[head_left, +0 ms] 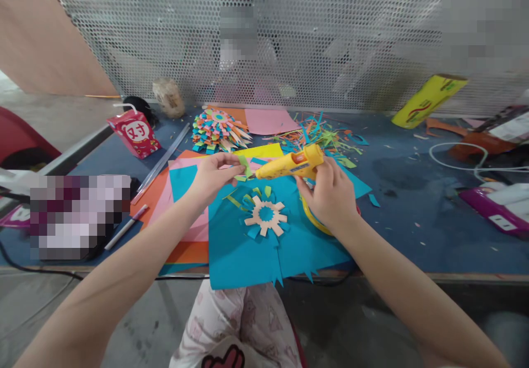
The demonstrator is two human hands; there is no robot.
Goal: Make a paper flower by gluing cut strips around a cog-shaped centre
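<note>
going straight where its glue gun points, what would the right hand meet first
Likely the green paper strip in the left hand, just beyond the tip of the yellow glue gun, though depth is unclear.

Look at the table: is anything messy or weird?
Yes, two things. Tangled paper strips lie heaped near the perforated metal panel, looking messy. And the blue paper sticks out past the table's front edge, with jagged points along its border, so it looks uneven.
</note>
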